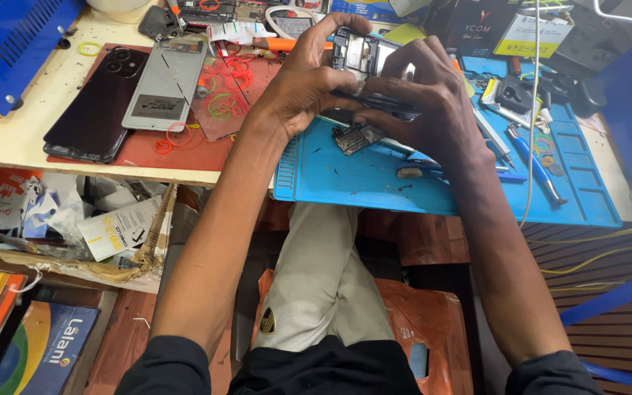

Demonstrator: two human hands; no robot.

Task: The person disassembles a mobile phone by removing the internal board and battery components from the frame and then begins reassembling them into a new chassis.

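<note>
Cluttered surface (9, 139) with blue mat (374, 179). Above mat, opened phone (363, 55) clamped in left hand (301, 80); right hand (426, 102) closed around thin dark tool (374, 101) against it. Small circuit board (356, 137) just below, on mat.

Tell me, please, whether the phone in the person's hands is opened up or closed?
Opened up: the phone has its back off, with bare internal parts showing between the left hand and right hand.
</note>
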